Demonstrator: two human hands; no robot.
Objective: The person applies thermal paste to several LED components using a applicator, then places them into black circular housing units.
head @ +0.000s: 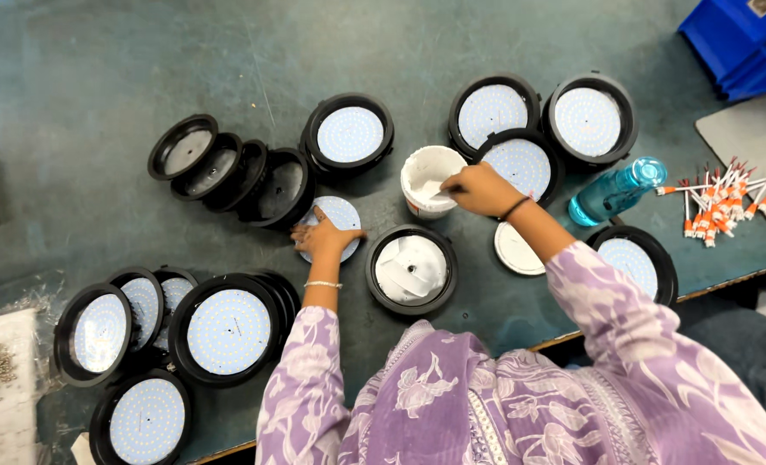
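My right hand (479, 189) dips a small stick into the white tub (430, 179), which holds white paste. Just below it, a black housing (411, 269) is smeared white inside. My left hand (322, 238) lies flat, fingers spread, on a loose LED disc (338, 215).

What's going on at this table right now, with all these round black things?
A person in a purple flowered top is working at a dark table covered with round black lamp housings. The left hand rests on a loose round LED board. The right hand reaches into a small white tub. Between them lies an open housing smeared white inside. Finished lamps with LED boards fitted and empty housings lie around.
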